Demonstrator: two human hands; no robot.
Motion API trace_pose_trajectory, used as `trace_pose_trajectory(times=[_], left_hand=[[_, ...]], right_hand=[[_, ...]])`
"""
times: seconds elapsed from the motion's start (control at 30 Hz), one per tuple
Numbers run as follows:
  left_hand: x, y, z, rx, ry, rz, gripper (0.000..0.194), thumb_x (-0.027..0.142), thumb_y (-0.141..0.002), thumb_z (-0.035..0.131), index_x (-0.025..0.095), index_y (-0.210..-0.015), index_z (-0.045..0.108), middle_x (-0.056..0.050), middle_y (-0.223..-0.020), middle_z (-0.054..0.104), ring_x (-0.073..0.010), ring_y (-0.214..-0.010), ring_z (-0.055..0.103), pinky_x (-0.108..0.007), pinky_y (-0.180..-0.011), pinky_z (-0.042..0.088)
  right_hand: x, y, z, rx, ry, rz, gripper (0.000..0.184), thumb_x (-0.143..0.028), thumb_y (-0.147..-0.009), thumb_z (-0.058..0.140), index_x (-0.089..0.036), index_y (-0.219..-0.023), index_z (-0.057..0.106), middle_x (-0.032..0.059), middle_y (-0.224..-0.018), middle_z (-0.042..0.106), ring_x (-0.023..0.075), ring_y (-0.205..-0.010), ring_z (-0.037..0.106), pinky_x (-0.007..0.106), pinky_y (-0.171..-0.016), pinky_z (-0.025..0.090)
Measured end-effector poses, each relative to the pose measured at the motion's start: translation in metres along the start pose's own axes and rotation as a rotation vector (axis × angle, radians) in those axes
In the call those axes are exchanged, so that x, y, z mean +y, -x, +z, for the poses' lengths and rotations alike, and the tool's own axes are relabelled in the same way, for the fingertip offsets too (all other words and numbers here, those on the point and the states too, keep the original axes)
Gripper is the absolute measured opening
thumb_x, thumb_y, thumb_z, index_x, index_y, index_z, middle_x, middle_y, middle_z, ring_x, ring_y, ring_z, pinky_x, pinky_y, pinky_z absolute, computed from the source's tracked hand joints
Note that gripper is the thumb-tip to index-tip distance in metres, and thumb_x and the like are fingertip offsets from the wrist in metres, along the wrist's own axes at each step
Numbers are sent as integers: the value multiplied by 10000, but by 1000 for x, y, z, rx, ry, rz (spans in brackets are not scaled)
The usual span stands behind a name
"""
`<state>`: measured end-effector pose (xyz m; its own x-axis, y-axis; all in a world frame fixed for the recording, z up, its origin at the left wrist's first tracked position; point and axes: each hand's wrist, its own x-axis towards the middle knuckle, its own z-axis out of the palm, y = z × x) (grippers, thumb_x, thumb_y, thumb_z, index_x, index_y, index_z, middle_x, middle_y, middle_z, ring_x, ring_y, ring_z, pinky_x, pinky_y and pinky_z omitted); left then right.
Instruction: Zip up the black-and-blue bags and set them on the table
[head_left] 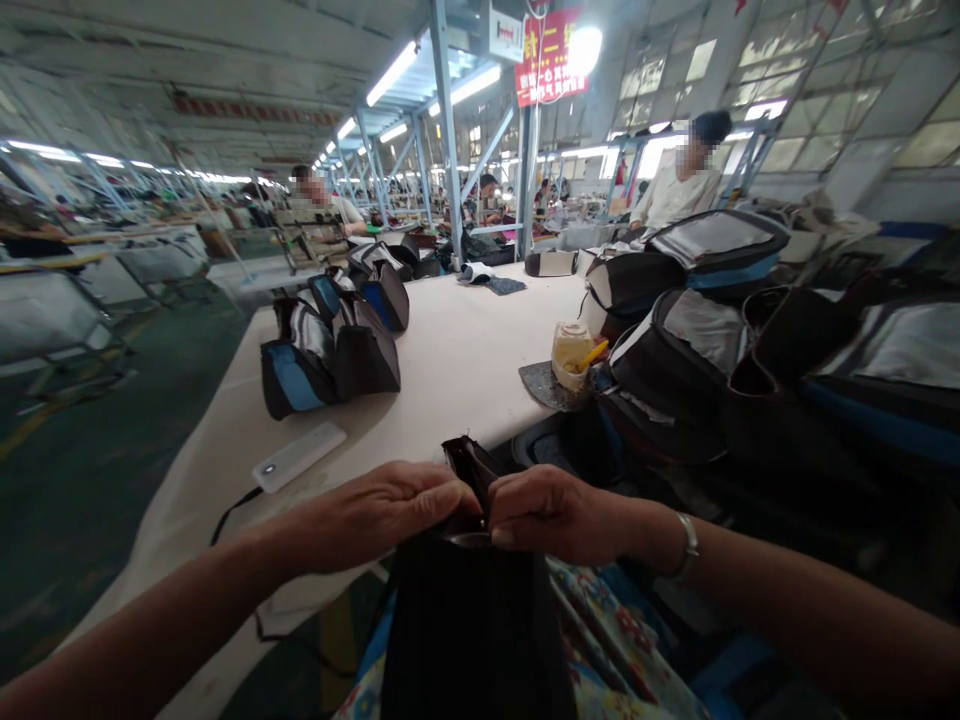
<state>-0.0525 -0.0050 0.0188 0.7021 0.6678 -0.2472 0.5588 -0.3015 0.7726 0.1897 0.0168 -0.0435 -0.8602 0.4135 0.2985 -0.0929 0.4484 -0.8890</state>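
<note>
Head view, with the clock centred where the two hands meet: flowered cloth (622, 640) shows around a black bag (476, 620), whose body lies at 6 o'clock, just below the grip. Its long axis runs roughly from 6 to 12, the raised open end (465, 462) standing just beyond the fingers. Neither hand is clearly nearer; both touch the bag, the left hand (405, 500) from 9 o'clock, the right hand (551, 510) from 3. The right grip is pressed together, pinching the bag's edge; the left grip's fingertips dip at the opening, and whether they pinch I cannot tell. A bracelet (686, 545) circles the right wrist. At 10 o'clock on the bench (465, 340) lies a white device (300, 457), its markings unreadable; at 1, a tub (568, 345) with a yellow handle (592, 354). Farther out, bags (371, 350) stand at 11, with more bags (675, 400) heaped at 2. Past a co-worker (679, 195) at 1 o'clock, a red banner (555, 70) bears yellow characters, 二 legible, the smaller line too blurred. No brand is readable on the black bag.
</note>
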Motion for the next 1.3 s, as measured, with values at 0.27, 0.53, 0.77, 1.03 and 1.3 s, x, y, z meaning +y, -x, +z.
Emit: trace_pose_trajectory(times=[0.27, 0.53, 0.77, 1.03, 1.3], left_hand=[[-38, -24, -12, -128, 229, 175, 426, 482, -1001, 499, 115, -849, 654, -79, -1000, 617, -190, -937, 530, -270, -856, 418], [-27, -23, -22, -202, 93, 198, 477, 528, -981, 498, 145, -698, 524, -35, -805, 496, -188, -867, 475, -296, -836, 396], [1, -13, -5, -66, -56, 201, 268, 333, -961, 554, 159, -757, 570, -11, -796, 534, -169, -896, 484, -274, -846, 370], [8, -3, 12, 50, -145, 184, 288, 324, -981, 534, 154, -750, 556, -6, -778, 525, -157, -841, 477, -273, -771, 351], [12, -2, 18, 132, -243, 288, 337, 324, -1011, 517, 157, -720, 548, 3, -768, 538, -140, -800, 469, -266, -782, 336]], right_hand=[[-5, 6, -2, 98, -367, 305, 466, -451, -921, 638, -125, -660, 430, -57, -611, 283, 52, -563, 220, 229, -488, 167], [-9, -3, -11, 22, -377, 347, 369, -392, -839, 741, -67, -757, 587, -64, -600, 351, 39, -553, 264, 202, -480, 201], [-5, 0, -11, 20, -316, 339, 369, -399, -855, 716, -88, -736, 556, -71, -583, 340, 37, -528, 250, 199, -462, 191], [8, 5, 2, 89, -445, 378, 468, -472, -801, 758, -108, -672, 493, -78, -566, 296, 38, -527, 224, 209, -471, 171], [-11, -4, -2, -76, -191, 285, 439, -466, -905, 648, -104, -698, 509, -53, -632, 320, 48, -591, 268, 201, -513, 243]])
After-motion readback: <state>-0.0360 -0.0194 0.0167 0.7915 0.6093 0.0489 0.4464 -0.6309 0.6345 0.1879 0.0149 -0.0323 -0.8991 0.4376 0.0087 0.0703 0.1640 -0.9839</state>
